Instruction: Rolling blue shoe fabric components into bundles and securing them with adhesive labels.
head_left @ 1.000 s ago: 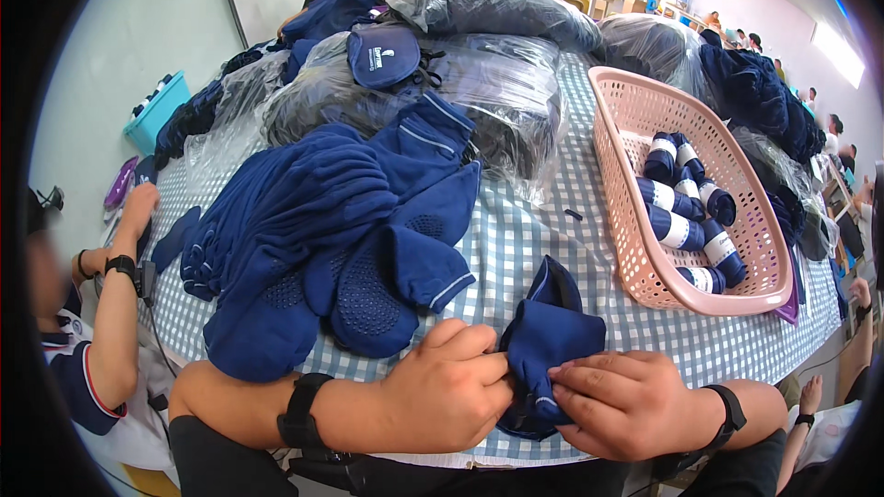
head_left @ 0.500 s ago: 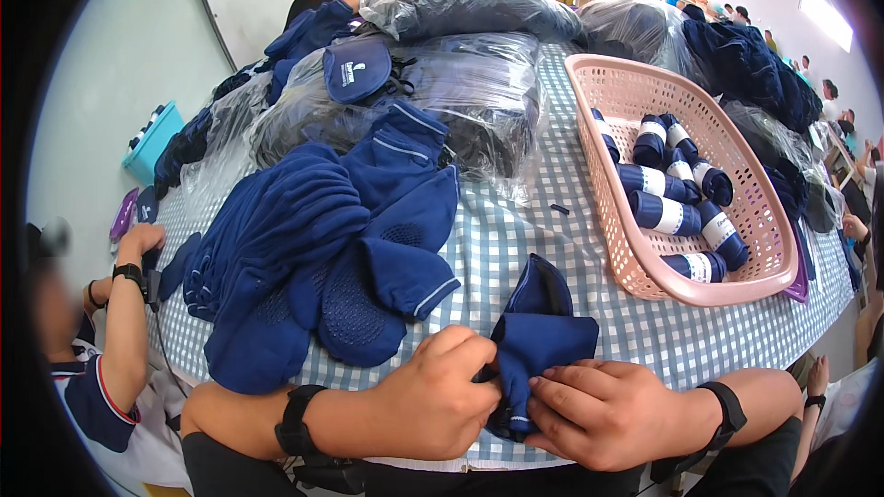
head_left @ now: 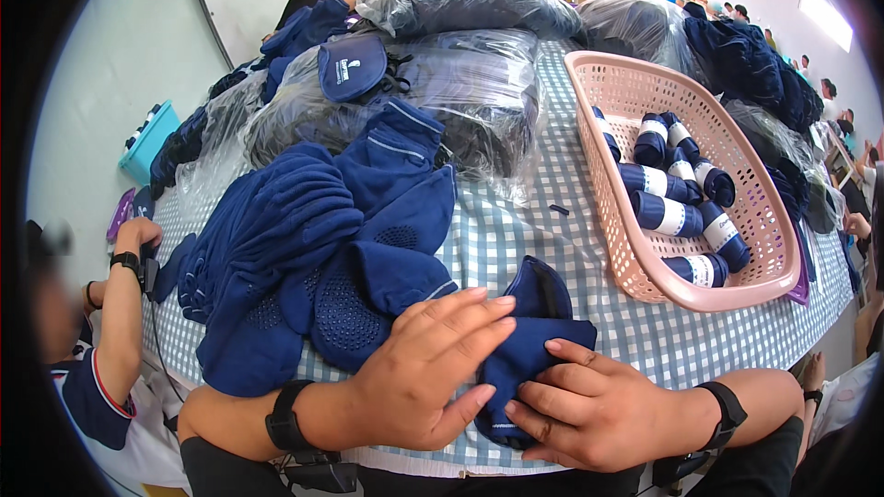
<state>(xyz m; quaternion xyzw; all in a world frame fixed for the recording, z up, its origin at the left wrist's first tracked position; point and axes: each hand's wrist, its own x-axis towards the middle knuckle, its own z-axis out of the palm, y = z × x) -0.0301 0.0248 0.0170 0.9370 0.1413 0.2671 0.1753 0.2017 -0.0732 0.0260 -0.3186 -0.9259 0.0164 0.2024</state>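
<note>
Since a second ago the left hand (head_left: 419, 377) has opened: its fingers, then curled over the sock (head_left: 525, 354) in a pinch, now lie spread and flat across the sock's left side. The right hand (head_left: 589, 410) has stayed low at the table's near edge, and the sock has been pressed flatter between the two hands.

At far left a co-worker's arm (head_left: 115, 313) rests by the table edge. Next comes the heap of loose blue socks (head_left: 304, 258) on the checked cloth (head_left: 534, 239), with clear bags of dark goods (head_left: 460, 92) behind it. To the right stands a pink basket (head_left: 773, 281) holding rolled socks (head_left: 677, 212) with white bands, lying in rows.

The sock lies on the cloth just in front of the person, between heap and basket. The left fingers (head_left: 470, 313) cover its left part, outstretched. The right fingers (head_left: 575, 354) are bent, gripping its lower right edge, the thumb tip on top.
</note>
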